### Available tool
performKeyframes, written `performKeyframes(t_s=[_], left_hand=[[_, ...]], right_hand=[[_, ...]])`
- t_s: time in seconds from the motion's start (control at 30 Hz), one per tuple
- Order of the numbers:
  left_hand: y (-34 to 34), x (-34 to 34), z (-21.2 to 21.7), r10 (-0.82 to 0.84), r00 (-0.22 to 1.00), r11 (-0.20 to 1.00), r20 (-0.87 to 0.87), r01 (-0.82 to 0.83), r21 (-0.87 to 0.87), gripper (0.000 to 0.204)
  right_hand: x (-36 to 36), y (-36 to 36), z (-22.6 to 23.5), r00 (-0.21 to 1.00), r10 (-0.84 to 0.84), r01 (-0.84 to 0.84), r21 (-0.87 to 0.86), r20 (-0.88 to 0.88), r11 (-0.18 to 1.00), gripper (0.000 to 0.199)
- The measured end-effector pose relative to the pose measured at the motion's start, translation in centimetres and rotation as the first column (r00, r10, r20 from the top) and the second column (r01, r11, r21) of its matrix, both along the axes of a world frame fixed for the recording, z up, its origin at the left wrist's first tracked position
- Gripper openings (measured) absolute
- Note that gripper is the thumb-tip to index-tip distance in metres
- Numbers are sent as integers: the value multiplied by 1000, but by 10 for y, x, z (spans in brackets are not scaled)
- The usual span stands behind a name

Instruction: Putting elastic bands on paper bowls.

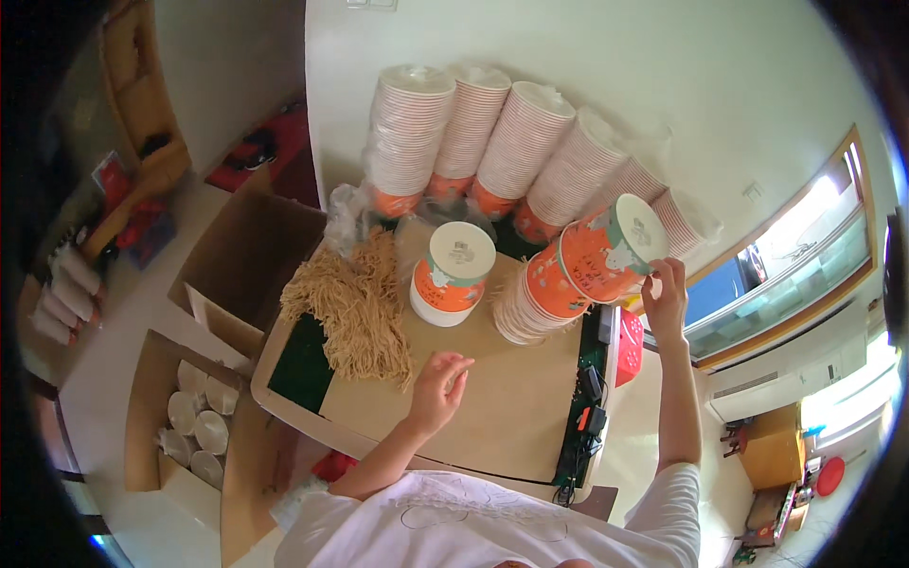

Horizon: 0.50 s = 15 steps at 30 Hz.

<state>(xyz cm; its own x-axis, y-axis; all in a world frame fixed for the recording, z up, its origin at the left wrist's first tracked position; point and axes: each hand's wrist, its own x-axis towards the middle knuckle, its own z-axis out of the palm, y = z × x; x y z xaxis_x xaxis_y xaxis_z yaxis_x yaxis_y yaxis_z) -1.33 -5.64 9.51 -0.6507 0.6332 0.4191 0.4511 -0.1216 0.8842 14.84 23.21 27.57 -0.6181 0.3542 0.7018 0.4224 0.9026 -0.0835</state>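
Note:
My right hand (pixel 666 295) grips the rim of an orange paper cup (pixel 606 252) that tops a leaning stack of nested orange cups (pixel 535 293) on the brown tabletop (pixel 492 398). My left hand (pixel 437 383) hovers over the table with fingers apart, holding nothing, just right of a heap of tan shredded paper strands (pixel 355 308). A short stack of upturned orange cups (pixel 451 275) stands between the heap and the leaning stack.
Several tall wrapped sleeves of cups (pixel 492 142) lean against the wall behind the table. An open cardboard box (pixel 248 260) stands to the left, and another box with white cups (pixel 194 417) sits on the floor. A power strip and cables (pixel 589 398) lie at the table's right edge.

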Motion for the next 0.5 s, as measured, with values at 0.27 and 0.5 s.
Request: performKeyframes(t_s=[0.27,0.5], left_hand=[[3,-2,-2,-5,1000,1000,-28,5,11,25],[3,-3,-4,-4,1000,1000,-16,4,-2,23]], right_hand=[[-16,6,-37,998,11,-9,-42,57,999,32],[-19,8,-62,995,8,-2,-66,97,998,32]])
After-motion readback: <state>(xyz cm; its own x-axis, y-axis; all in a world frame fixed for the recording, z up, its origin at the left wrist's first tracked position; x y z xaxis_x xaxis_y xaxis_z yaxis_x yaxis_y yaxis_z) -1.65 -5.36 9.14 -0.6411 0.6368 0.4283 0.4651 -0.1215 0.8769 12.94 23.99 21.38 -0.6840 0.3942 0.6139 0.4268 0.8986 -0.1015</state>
